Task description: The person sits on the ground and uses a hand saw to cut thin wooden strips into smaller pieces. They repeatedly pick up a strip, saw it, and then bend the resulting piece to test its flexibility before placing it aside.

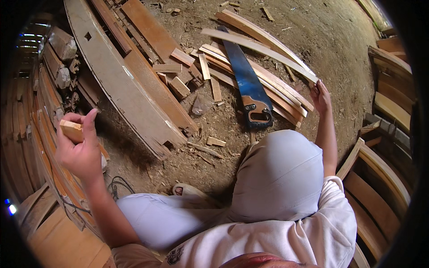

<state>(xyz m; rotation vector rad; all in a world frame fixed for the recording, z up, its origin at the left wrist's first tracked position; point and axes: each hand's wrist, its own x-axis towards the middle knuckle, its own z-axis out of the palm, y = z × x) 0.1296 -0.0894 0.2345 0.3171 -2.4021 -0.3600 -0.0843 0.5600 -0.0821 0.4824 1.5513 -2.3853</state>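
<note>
Raised at the left, my left hand (80, 149) is closed around a short piece of wood (71, 130), its pale end showing between thumb and fingers. On the right, my right hand (321, 97) grips the near end of a long thin wooden strip (261, 48), which slants away to the far left above other strips. Beneath it lies a pile of light wooden strips (290, 97) on the ground. A handsaw (245, 73) with a blue blade rests across that pile, its brown and black handle toward me.
A long grey board (120, 85) with square notches lies left of centre, beside a brown plank (156, 85). Small wood offcuts (179, 87) and chips litter the dirt floor (344, 53). Wooden frames (375, 178) stand at the right; stacked timber (47, 120) lines the left.
</note>
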